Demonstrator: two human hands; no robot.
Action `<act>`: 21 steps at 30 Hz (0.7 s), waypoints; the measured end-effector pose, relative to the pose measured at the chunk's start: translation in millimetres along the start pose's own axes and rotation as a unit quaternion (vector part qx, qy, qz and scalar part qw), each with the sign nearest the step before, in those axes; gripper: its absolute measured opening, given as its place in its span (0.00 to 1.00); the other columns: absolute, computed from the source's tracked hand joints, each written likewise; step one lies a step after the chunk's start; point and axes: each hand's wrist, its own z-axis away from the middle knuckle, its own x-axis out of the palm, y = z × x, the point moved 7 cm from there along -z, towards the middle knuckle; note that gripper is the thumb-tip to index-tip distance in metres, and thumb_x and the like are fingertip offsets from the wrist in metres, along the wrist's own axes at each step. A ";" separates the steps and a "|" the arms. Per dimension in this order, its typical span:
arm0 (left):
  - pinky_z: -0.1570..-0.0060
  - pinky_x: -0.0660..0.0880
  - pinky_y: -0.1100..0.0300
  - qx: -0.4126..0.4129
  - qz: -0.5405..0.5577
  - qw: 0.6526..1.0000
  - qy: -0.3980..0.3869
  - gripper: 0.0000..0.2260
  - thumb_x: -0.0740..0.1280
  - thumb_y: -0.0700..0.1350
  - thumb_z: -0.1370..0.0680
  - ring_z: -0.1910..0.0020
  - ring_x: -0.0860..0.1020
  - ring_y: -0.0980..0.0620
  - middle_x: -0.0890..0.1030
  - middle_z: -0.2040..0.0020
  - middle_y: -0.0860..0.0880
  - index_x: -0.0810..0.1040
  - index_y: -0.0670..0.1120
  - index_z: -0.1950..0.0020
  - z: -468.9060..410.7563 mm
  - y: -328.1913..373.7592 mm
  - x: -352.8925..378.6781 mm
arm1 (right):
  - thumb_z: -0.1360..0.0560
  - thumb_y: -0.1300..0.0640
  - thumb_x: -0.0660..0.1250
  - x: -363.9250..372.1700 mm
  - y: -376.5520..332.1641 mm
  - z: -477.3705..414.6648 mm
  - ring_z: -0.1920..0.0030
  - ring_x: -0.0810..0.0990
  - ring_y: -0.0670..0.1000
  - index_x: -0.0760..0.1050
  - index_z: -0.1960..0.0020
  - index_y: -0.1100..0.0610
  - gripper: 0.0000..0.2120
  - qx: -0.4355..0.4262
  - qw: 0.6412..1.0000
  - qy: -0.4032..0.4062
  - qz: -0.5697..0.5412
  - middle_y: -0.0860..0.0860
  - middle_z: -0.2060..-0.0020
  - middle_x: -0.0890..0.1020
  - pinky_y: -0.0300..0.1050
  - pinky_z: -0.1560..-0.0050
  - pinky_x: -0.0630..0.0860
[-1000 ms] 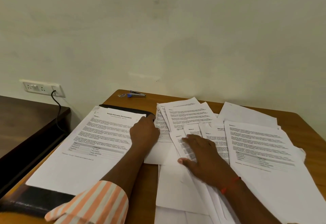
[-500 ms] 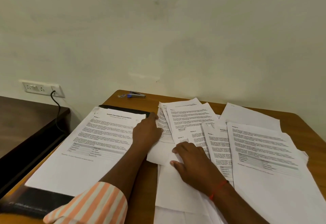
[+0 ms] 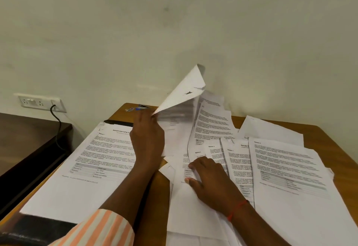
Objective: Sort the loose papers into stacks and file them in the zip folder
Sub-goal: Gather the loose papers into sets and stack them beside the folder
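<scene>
Where the tabletop [image 3: 329,145] meets the wall along its far edge, a single sheet [image 3: 182,94] is held raised by the left hand [image 3: 147,139], whose fingers are curled round the sheet's lower edge. Its free corner stands well above the tabletop, and its printed face is blurred. The right hand [image 3: 211,180] is laid flat, fingers straight and spread, on the loose papers [image 3: 280,160], which are fanned out, overlapping, from the middle of the tabletop to its right edge and toward its near edge. The zip folder [image 3: 118,122] lies flat along the left edge. Only a black strip at its far end and a dark corner at the near left are seen, the rest being covered by a stack of printed sheets [image 3: 81,168] laid on top of it. Whether the folder is zipped cannot be told. Bare wood is left only in a narrow strip between the stack and the loose papers, under the left forearm, and at the far-right corner. A small stapler [image 3: 141,107] is set at the far edge, just behind the left hand. Beyond the left edge a dark side table [image 3: 29,139] is seen, with a wall socket [image 3: 40,102] and a black cable [image 3: 56,121] above it.
</scene>
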 end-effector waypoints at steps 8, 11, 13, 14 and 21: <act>0.53 0.78 0.58 -0.277 0.242 0.930 -0.006 0.10 0.67 0.45 0.18 0.49 0.82 0.51 0.84 0.48 0.46 0.81 0.42 0.40 -9.7 -61.4 13.2 | 0.23 0.34 0.62 -42.3 24.0 7.1 0.37 0.72 0.37 0.67 0.29 0.47 0.27 0.082 0.938 0.241 -0.236 0.39 0.36 0.72 0.30 0.40 0.67; 0.58 0.75 0.69 -0.324 0.314 0.892 0.030 0.06 0.69 0.45 0.19 0.53 0.81 0.52 0.83 0.52 0.52 0.82 0.45 0.45 -10.2 -74.3 14.0 | 0.25 0.30 0.59 -51.1 39.2 13.7 0.37 0.74 0.37 0.68 0.30 0.47 0.30 0.093 0.907 0.294 -0.287 0.39 0.37 0.74 0.36 0.39 0.72; 0.58 0.74 0.63 -0.368 0.334 0.866 0.052 0.05 0.70 0.45 0.19 0.57 0.79 0.52 0.80 0.58 0.53 0.80 0.48 0.55 -7.0 -85.5 13.5 | 0.26 0.28 0.57 -47.4 45.0 14.1 0.37 0.75 0.39 0.67 0.31 0.43 0.29 0.102 0.902 0.284 -0.309 0.38 0.37 0.75 0.40 0.38 0.73; 0.59 0.74 0.60 -0.387 0.339 0.856 0.051 0.08 0.70 0.46 0.19 0.59 0.78 0.51 0.78 0.61 0.52 0.78 0.48 0.57 -4.8 -88.4 15.0 | 0.26 0.27 0.57 -46.0 47.3 13.5 0.37 0.76 0.41 0.66 0.31 0.41 0.29 0.107 0.899 0.282 -0.318 0.38 0.37 0.75 0.41 0.39 0.74; 0.61 0.75 0.61 -0.217 0.209 0.933 -0.195 0.03 0.69 0.46 0.19 0.58 0.82 0.56 0.84 0.57 0.56 0.83 0.51 0.49 16.5 -38.3 46.5 | 0.28 0.32 0.64 -50.1 66.5 10.0 0.40 0.82 0.48 0.72 0.32 0.46 0.30 0.159 0.761 0.278 -0.564 0.46 0.38 0.81 0.48 0.43 0.80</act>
